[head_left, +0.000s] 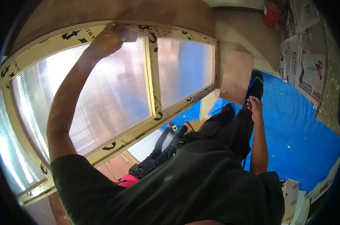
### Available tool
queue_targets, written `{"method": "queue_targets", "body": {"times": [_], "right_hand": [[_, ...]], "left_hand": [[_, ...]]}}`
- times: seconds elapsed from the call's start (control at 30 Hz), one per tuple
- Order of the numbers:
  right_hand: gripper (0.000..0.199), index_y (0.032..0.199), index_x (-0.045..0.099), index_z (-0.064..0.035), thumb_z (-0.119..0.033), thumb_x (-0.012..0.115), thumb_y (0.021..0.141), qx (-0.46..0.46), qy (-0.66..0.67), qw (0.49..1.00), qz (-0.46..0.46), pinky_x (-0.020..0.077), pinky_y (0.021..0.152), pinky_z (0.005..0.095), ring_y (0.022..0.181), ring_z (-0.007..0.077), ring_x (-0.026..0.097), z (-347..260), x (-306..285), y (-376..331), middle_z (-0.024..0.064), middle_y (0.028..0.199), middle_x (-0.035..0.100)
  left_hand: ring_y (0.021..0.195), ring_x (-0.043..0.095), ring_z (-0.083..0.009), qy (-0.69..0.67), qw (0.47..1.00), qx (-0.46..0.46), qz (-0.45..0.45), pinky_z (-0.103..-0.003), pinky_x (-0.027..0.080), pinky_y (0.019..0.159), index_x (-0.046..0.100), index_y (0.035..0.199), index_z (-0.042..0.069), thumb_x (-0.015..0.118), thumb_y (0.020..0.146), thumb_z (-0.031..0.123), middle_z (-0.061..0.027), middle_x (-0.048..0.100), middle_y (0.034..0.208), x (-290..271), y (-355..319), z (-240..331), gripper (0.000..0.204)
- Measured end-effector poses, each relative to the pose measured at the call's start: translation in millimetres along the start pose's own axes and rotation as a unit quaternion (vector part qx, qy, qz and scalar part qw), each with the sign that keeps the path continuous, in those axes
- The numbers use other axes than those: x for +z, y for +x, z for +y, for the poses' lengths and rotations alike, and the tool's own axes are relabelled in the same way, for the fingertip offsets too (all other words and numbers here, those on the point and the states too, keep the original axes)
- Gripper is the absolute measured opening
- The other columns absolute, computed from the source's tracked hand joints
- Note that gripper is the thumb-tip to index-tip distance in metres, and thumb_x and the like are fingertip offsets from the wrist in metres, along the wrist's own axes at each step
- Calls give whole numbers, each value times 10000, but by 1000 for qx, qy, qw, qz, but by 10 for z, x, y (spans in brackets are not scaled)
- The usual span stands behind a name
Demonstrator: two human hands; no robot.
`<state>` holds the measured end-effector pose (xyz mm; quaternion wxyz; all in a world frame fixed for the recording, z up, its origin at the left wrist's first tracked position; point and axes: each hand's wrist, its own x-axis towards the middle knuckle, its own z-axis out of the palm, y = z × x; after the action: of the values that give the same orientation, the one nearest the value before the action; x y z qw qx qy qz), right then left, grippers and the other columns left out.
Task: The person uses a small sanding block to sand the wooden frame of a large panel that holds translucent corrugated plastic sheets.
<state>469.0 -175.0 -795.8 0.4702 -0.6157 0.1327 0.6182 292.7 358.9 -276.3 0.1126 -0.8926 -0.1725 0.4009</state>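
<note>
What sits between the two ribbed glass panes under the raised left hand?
A pale wooden upright bar with black markings separates the left pane from the right pane, seen in the head view. The left hand presses the frame's top rail.

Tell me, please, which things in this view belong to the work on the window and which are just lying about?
In use: left hand at the top of the taped window frame; ribbed glass panes.

Lying about: blue floor sheet, newspapers, red bucket, board. The right hand hangs free.

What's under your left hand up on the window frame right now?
The left hand presses a small pale pad against the taped top rail of the window frame, above the ribbed glass. The rail surface beneath hand and pad is covered.
</note>
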Motion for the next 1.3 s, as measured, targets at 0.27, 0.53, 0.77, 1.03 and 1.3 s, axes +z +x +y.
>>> {"method": "queue_targets", "body": {"times": [0.27, 0.53, 0.77, 1.03, 1.3], "right_hand": [[225, 1205, 722, -109, -260, 693, 1041, 3, -11, 1000, 24, 546, 658, 244, 801, 86, 694, 7, -280, -54, 7, 1004, 757], [217, 1196, 726, -129, -271, 700, 1033, -6, 29, 999, 38, 545, 657, 245, 817, 83, 707, 59, -554, -92, -4, 1008, 763], [232, 1210, 719, -126, -285, 695, 1043, -16, 20, 999, 37, 537, 659, 255, 797, 81, 693, -34, -656, -180, 5, 986, 758], [265, 1230, 713, -122, -291, 700, 1026, -20, 2, 998, 63, 530, 654, 260, 804, 94, 695, 70, -914, -172, 8, 1012, 760], [232, 1219, 708, -131, -268, 692, 1033, -4, -13, 1000, 15, 540, 640, 233, 790, 69, 694, 94, -511, 81, -20, 990, 753]], "left_hand": [[1379, 527, -327, -2, 996, -23, -82, -462, 387, 1238, 633, 1374, 52, 700, 934, 66, -143, 570, 1481, 299, 462, 237, 446], [1358, 554, -313, 38, 996, -7, -77, -472, 384, 1245, 663, 1366, 95, 696, 950, 125, -120, 651, 1373, 291, 726, 336, 418], [1073, 668, -271, 63, 981, 105, -152, -492, 546, 961, 769, 1053, 111, 785, 888, 216, -85, 747, 1065, 1423, 1248, 504, 196], [1229, 622, -294, -97, 978, 125, -133, -464, 495, 1133, 713, 1235, 87, 755, 885, 106, -80, 678, 1229, 551, 730, 1668, 353], [1136, 646, -393, 7, 988, -65, 143, -491, 524, 1006, 633, 1323, 37, 736, 831, 45, -189, 660, 1236, -526, -867, 25, 503]]}}
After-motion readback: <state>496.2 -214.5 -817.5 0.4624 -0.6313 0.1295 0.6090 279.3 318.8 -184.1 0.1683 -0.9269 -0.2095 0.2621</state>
